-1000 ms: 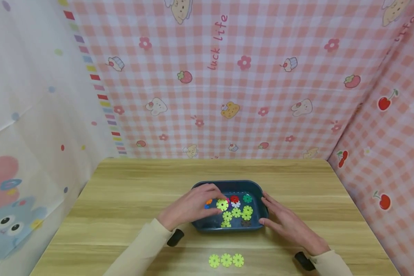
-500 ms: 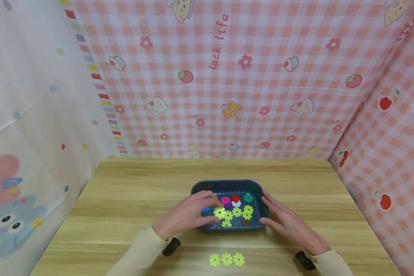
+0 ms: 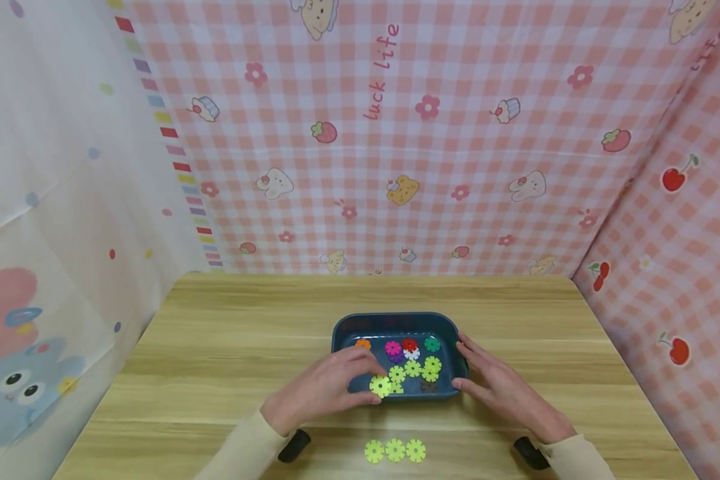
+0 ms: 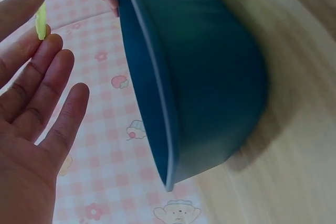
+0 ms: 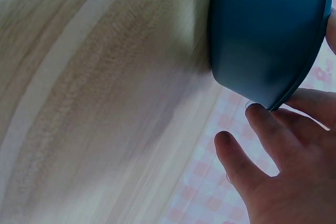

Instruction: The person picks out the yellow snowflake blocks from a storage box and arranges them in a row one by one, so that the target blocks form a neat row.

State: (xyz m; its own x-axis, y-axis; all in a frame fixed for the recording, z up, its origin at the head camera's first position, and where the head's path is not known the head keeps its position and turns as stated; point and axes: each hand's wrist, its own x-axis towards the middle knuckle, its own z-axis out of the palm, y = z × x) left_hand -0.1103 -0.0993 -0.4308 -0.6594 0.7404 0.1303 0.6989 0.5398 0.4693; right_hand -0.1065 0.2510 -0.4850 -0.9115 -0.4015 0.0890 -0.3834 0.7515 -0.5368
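My left hand [image 3: 324, 387] pinches a yellow-green notched plastic disc [image 3: 381, 386] between thumb and fingertips, above the front left rim of a dark blue tub [image 3: 396, 323]. Seen edge-on in the left wrist view, this snowflake disc [image 4: 41, 22] stands between thumb and index finger; the other fingers are spread. My right hand [image 3: 504, 393] holds the tub's right end, thumb near the front and fingers farther back. In the right wrist view its fingers [image 5: 270, 129] touch the tub's corner [image 5: 262, 85]. Inside lie several more yellow-green discs [image 3: 413, 368] and a pink one [image 3: 393, 347].
Also in the tub are orange [image 3: 363, 344], red [image 3: 409, 345], green [image 3: 432, 344] and dark brown [image 3: 429, 386] discs, with white and purple ones partly covered. Three yellow-green discs [image 3: 395, 451] lie in a row on the wooden table [image 3: 246, 320] before the tub. Patterned cloth [image 3: 348, 167] hangs behind.
My left hand has moved toward the front of the tub with the yellow-green disc, uncovering the orange disc and the pink one. The right hand has stayed at the tub's right end.
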